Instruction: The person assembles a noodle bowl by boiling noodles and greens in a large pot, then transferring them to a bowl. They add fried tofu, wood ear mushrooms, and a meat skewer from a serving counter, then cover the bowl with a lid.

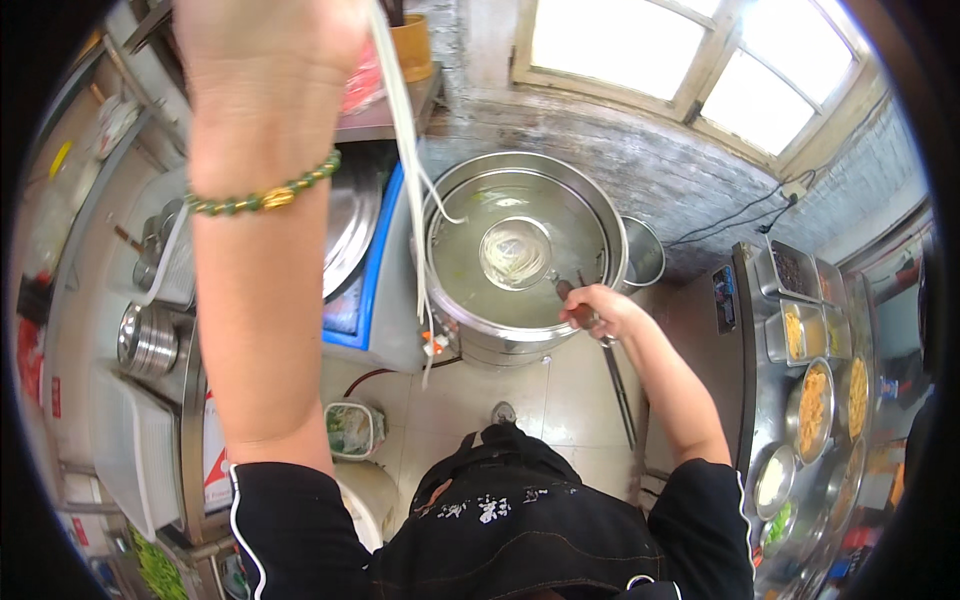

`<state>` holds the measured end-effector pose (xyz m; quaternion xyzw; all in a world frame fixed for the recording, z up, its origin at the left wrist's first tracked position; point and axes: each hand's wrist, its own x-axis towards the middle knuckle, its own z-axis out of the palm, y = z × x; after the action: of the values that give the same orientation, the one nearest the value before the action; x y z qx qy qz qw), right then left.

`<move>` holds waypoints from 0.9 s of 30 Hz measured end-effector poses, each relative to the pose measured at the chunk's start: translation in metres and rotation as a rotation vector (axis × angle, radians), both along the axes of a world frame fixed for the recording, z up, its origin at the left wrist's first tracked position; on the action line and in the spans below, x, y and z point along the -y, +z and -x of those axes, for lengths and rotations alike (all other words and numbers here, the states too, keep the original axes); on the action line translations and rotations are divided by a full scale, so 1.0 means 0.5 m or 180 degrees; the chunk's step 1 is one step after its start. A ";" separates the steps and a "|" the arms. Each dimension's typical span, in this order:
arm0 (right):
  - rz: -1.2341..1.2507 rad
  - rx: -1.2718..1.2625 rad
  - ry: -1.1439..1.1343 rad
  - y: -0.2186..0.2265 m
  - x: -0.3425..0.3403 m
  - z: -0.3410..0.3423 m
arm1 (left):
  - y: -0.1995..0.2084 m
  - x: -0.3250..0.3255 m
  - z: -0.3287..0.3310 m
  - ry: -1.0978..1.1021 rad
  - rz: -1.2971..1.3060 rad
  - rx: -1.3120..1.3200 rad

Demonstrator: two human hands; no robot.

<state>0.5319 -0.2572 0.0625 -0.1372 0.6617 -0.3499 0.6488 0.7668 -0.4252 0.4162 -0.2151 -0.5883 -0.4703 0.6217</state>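
At upper centre, the strainer [549, 250] lies up-left of your right hand [606, 309], the nearer one, which grips its handle [566, 290]. Noodles [404, 140] hang beside your left hand [275, 35]; its grip cannot be told.

The person's left hand [270, 30] is raised at the top edge, partly cut off, with long white noodles [405, 140] hanging beside it. The right hand [602, 308] grips a dark handle [565, 290] at the steel pot [500, 348], where a round strainer [540, 238] holds more noodles [514, 258].

Steel pot [505, 346] on tiled floor [580, 395]
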 end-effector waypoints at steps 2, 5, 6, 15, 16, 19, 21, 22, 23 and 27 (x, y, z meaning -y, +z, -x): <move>-0.0238 0.0111 -0.0320 -0.081 -0.027 0.075 | -0.068 0.038 0.164 -0.0426 -0.0540 0.0175; -0.0230 0.0349 -0.0448 -0.122 -0.004 0.090 | -0.139 0.079 0.282 -0.0646 -0.1427 0.0550; -0.0226 0.0412 -0.0509 -0.127 -0.003 0.096 | -0.163 0.079 0.313 -0.0588 -0.1659 0.0641; -0.0105 0.0698 -0.0954 -0.137 -0.004 0.124 | -0.358 0.074 0.400 -0.1578 -0.2432 0.1167; -0.0087 0.0705 -0.1017 -0.142 -0.006 0.124 | -0.381 0.075 0.400 -0.1579 -0.2530 0.1272; -0.0145 0.0689 -0.1226 -0.123 0.008 0.113 | -0.454 0.086 0.413 -0.1690 -0.2876 0.1640; -0.0187 0.0742 -0.1346 -0.123 0.014 0.111 | -0.507 0.099 0.436 -0.1674 -0.2989 0.1869; -0.0186 0.0766 -0.1401 -0.123 0.020 0.116 | -0.521 0.106 0.448 -0.1692 -0.3040 0.1945; -0.0202 0.0805 -0.1459 -0.125 0.023 0.110 | -0.531 0.113 0.458 -0.1705 -0.3090 0.2019; -0.0165 0.0808 -0.1633 -0.127 0.025 0.091 | -0.520 0.112 0.480 -0.2118 -0.3087 0.2150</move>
<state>0.4865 -0.2697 -0.0012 0.0962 0.5970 -0.4999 0.6200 0.5268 -0.4810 0.1561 0.0773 -0.3752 -0.8887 0.2521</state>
